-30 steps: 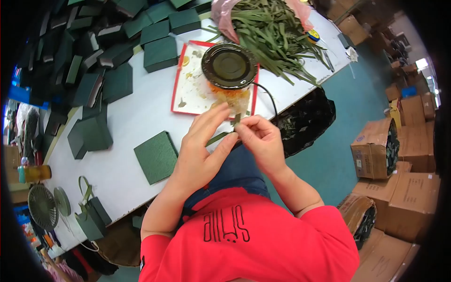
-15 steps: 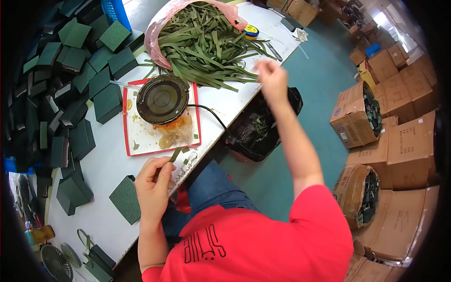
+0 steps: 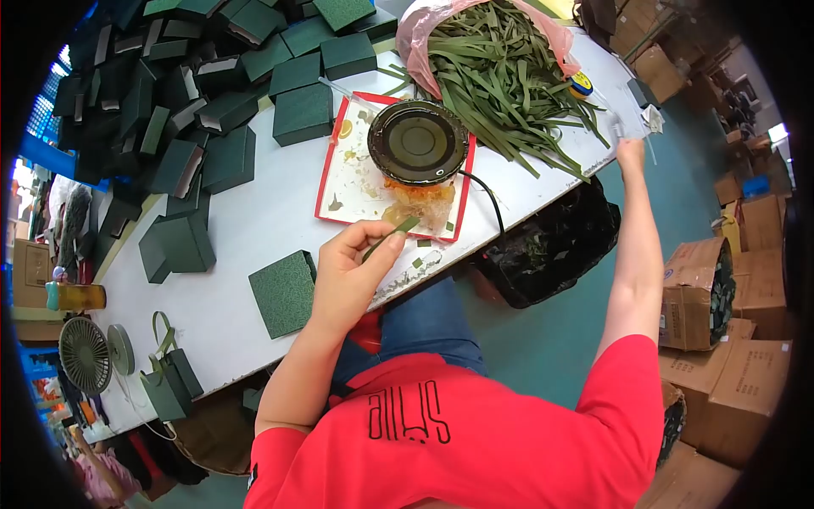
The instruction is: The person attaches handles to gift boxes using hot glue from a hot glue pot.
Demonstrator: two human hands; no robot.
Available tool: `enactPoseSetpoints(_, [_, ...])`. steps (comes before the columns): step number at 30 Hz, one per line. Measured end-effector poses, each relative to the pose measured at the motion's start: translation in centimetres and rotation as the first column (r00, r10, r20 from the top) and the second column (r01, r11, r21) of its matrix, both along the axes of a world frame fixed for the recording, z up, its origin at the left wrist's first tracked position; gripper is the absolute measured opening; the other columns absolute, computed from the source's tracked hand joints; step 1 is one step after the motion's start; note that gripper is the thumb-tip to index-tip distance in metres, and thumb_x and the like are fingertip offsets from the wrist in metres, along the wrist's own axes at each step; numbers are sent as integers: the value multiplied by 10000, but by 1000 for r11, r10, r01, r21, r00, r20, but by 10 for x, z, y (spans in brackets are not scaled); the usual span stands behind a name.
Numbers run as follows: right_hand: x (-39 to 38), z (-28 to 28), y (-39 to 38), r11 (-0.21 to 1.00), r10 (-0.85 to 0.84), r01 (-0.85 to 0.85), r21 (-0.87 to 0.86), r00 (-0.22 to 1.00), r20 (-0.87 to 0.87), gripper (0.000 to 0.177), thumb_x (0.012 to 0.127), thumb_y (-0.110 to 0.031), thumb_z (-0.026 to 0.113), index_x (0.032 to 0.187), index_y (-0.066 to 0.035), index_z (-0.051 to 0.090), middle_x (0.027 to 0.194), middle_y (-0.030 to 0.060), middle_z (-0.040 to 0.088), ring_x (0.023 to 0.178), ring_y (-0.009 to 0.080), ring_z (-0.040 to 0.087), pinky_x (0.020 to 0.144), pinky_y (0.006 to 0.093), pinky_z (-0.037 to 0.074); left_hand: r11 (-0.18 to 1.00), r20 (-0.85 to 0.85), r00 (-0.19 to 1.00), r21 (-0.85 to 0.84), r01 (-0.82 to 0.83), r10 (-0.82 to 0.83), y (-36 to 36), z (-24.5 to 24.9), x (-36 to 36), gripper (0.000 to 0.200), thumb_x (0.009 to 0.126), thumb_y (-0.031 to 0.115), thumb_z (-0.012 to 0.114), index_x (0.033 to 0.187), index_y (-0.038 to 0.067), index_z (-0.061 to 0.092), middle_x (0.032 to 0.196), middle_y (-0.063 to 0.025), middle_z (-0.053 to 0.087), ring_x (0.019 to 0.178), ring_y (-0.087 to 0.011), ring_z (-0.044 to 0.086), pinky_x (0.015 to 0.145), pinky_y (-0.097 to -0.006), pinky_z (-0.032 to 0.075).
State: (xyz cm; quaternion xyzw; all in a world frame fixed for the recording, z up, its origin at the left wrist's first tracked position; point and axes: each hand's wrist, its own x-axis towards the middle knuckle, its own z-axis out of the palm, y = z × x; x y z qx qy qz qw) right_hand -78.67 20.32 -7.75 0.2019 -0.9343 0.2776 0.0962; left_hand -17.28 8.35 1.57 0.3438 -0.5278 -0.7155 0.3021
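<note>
My left hand point(image 3: 360, 265) pinches a short strip of green ribbon point(image 3: 406, 226) between thumb and fingers, just in front of a red-edged white tray point(image 3: 327, 182). On that tray stands a round black pan point(image 3: 420, 142) with a cord and amber residue below it. Out at the far right table edge, my right hand point(image 3: 629, 158) is closed. A small metallic-looking item shows by its fingertips, too small to name. Beyond the pan, a pink plastic bag point(image 3: 415, 55) spills a heap of green ribbon strips point(image 3: 509, 76). One green box point(image 3: 283, 293) lies left of my left hand.
Many dark green boxes point(image 3: 229, 157) are piled at the left. A yellow-blue tape measure point(image 3: 582, 83) lies by the ribbons. Below the table edge sits a black-lined bin point(image 3: 551, 263). A fan point(image 3: 85, 355) and a small green bag point(image 3: 168, 386) stand lower left; cartons point(image 3: 699, 293) line the right.
My right hand has reached farther out along the table edge and closed. My left hand still pinches the ribbon strip. The view has turned, so the table appears shifted right.
</note>
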Motion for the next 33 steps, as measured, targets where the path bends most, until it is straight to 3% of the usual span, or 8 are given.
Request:
enactPoseSetpoints(4, [132,55,-9,515,340,47,-856,906,254,220,991,-36,479,1191,44,521,1087,219,670,827,142,659,645,251,523,1000,15,999,4,30,-30,1,-1,1,203,922,105,677,1066,-37,668,821,27,626,715,-11,511,624,-177,394])
enactPoseSetpoints(7, [239,74,5,306,788,48,-951,548,281,239,1009,-48,478,1234,13,531,1048,139,666,710,98,527,628,210,462,998,30,998,-11,61,-60,3,-4,1,204,930,110,672,1064,-44,669,860,12,652,751,-14,541,650,-175,426])
enactPoseSetpoints(10, [365,98,16,423,844,356,-833,180,506,241,1010,-129,517,1207,3,561,954,91,652,711,81,521,634,223,455,996,21,996,-19,88,-88,6,-8,-2,204,937,116,666,1076,-33,670,854,11,654,735,-14,539,634,-176,419])
enactPoseSetpoints(12, [405,76,26,409,912,339,-847,-177,370,219,1013,-161,532,1158,-4,580,899,74,651,700,91,576,641,215,473,995,-16,995,21,99,-98,8,-11,-3,201,941,116,659,1085,-24,668,858,-1,663,732,-21,551,632,-178,424])
enactPoseSetpoints(14, [436,66,29,569,821,111,-815,-30,570,186,1017,-153,528,1113,3,561,884,83,674,659,109,619,621,218,496,989,-85,992,107,105,-96,9,-16,-3,197,946,115,652,1092,-16,664,868,-21,676,737,-33,571,638,-181,434])
enactPoseSetpoints(17, [473,58,22,573,802,-289,-767,392,451,124,999,-69,530,1060,27,481,975,132,712,676,120,668,598,244,523,982,-167,985,175,70,-40,17,-13,-9,188,956,94,616,1106,-17,646,890,-79,691,695,-63,577,613,-187,447])
enactPoseSetpoints(26, [493,62,19,557,820,-607,-567,511,258,313,999,-79,512,1277,14,401,833,88,635,699,141,610,646,291,486,983,-265,963,158,88,-44,24,-31,-3,169,950,111,641,1059,-17,632,968,-85,702,848,-95,650,689,-215,490])
enactPoseSetpoints(33, [490,74,18,595,803,-424,-683,342,488,411,1083,-306,331,1154,30,558,725,41,492,673,108,456,626,258,392,981,-219,975,174,87,-47,27,-32,-5,162,945,109,649,1049,-14,636,960,-78,702,849,-100,659,690,-222,494])
